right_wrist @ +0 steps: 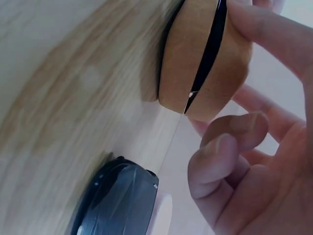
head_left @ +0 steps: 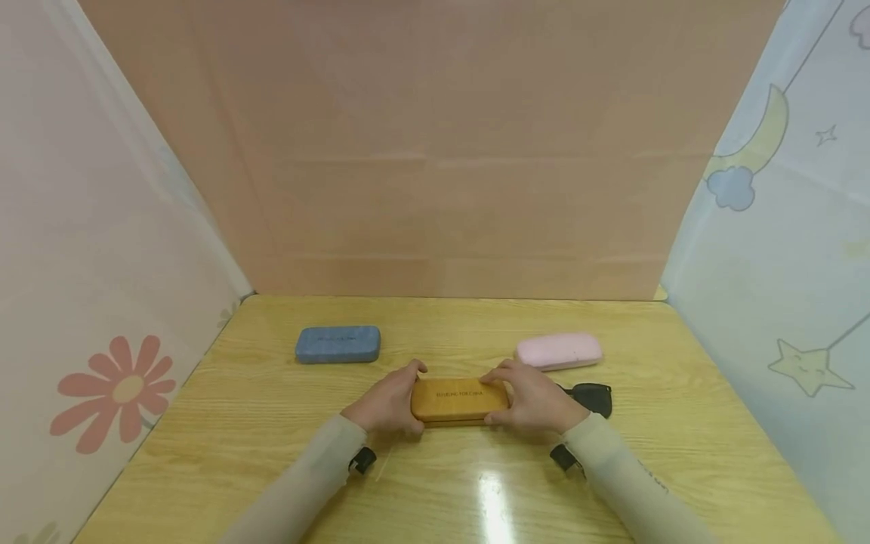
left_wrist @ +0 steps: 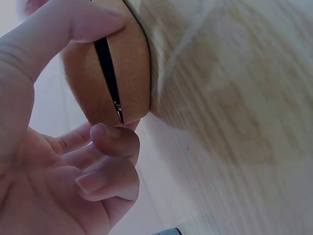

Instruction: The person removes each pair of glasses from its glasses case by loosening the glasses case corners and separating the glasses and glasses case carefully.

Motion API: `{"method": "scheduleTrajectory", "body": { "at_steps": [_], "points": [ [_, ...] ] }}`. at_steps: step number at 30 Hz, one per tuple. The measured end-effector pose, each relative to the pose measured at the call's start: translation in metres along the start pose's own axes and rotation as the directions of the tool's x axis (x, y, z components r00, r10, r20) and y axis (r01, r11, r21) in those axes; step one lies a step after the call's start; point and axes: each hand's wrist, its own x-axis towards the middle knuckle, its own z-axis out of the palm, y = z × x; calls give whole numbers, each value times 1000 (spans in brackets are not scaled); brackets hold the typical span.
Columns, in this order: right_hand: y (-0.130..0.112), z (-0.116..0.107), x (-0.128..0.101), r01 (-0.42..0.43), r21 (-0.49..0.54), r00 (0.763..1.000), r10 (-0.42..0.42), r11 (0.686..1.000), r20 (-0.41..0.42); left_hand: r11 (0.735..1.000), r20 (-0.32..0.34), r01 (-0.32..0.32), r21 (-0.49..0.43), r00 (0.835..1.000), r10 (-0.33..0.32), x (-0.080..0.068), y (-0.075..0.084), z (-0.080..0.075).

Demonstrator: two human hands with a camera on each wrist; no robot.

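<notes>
A tan-orange glasses case (head_left: 448, 404) with lettering on its lid lies on the table between my two hands. My left hand (head_left: 390, 400) grips its left end, the thumb at the front and fingers curled around toward the back. At the other end, my right hand (head_left: 537, 397) grips it in the same way. Both wrist views show a dark gap between the lid and base, narrowing toward the hinge, so the case (left_wrist: 127, 68) is slightly ajar. Its inside is hidden. Dark sunglasses (head_left: 594, 397) lie just right of my right hand, partly covered by it.
A blue glasses case (head_left: 337, 344) lies at the back left of the wooden table (head_left: 238, 423). A pink glasses case (head_left: 559, 350) sits at the back right, behind the sunglasses. Patterned cloth walls stand on both sides, and a plain tan panel (head_left: 435, 189) closes the back.
</notes>
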Motion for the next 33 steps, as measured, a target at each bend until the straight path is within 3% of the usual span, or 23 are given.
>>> {"method": "scheduleTrajectory", "body": {
  "at_steps": [18, 33],
  "points": [
    [4, -11, 7, -20, 127, 995, 8, 992, 95, 1000, 11, 6, -24, 1000, -6, -1, -1, 0],
    [11, -14, 10, -44, 163, 990, 21, 986, 139, 999, 23, 30, -36, 999, -29, 0, -2, -2]
  ]
}}
